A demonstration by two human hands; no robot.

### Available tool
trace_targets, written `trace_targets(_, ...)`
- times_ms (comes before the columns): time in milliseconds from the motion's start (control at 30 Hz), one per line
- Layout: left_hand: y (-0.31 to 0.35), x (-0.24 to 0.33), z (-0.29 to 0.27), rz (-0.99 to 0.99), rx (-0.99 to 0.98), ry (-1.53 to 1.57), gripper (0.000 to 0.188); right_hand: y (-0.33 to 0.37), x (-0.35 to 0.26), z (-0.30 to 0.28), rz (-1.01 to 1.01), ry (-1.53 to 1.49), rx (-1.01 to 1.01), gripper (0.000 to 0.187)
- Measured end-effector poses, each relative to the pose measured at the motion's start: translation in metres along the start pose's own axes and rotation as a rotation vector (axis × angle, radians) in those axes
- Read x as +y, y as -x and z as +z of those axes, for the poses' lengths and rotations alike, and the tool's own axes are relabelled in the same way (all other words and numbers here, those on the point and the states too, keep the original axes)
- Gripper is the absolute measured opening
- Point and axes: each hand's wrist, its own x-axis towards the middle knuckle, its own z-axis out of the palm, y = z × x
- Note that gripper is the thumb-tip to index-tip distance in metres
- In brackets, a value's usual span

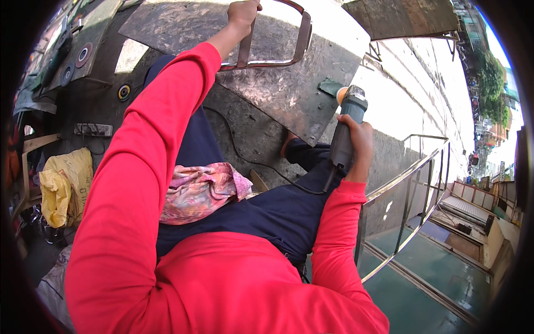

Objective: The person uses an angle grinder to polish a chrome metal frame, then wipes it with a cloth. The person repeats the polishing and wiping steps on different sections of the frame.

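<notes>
At the top centre of the frame the left hand (243,12) is clenched around one bar of a bent, brownish metal tube frame (303,34) with rounded corners, which lies on a scuffed, mottled grey board (289,89). Right of centre, the right hand (356,142) grips the grey cylindrical body of an angle grinder (347,119), its head pointing up near the board's lower corner. A crumpled pink patterned cloth (200,189) rests on the dark trousers.
</notes>
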Motion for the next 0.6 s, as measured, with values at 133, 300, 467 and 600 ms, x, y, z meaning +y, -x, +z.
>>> trace_targets(133,-0.007,-0.008,0.000,-0.046,-0.024,0.036,0.026,-0.001,-0.003,0.009,-0.036,0.008,-0.030,0.054)
trace_targets(300,-0.009,-0.012,0.001,-0.056,-0.001,-0.036,0.025,-0.002,-0.007,0.020,-0.031,0.027,-0.079,0.058)
trace_targets(467,-0.005,-0.009,0.002,-0.060,-0.019,-0.024,0.031,0.001,-0.009,0.023,-0.028,0.033,-0.085,0.060)
trace_targets(600,0.004,0.002,0.000,-0.059,-0.056,-0.001,0.030,0.007,-0.013,0.023,-0.012,-0.022,-0.098,0.059)
